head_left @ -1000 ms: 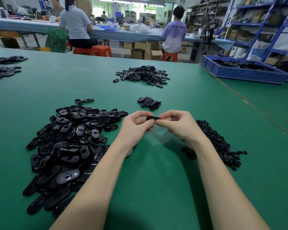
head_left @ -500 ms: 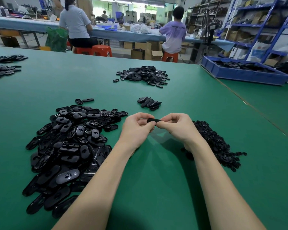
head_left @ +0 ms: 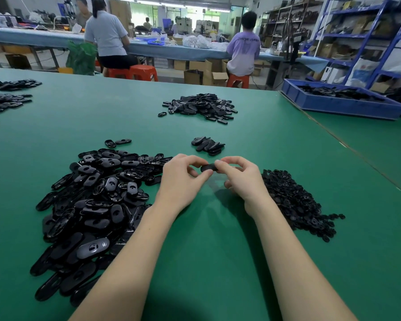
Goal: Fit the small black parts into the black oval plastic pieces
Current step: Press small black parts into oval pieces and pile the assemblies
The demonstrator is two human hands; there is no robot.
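One black oval piece point(head_left: 208, 167) is held just above the green table between both hands. My left hand point(head_left: 182, 179) pinches its left end with thumb and forefinger. My right hand point(head_left: 241, 179) pinches its right end with curled fingers. Whether a small part sits in it is hidden by my fingers. A big heap of black oval pieces point(head_left: 95, 200) lies left of my left hand. A heap of small black parts point(head_left: 294, 200) lies right of my right hand. A few oval pieces point(head_left: 207, 142) form a small stack just beyond my hands.
Another pile of oval pieces point(head_left: 202, 107) lies further back on the green table point(head_left: 206, 251). More black piles point(head_left: 5, 98) sit at the far left. A blue bin point(head_left: 340, 103) of black parts stands at the back right. People sit on red stools at a bench behind.
Both hands stay together on the oval piece, with only a slight shift of the fingers. The piles have not moved.
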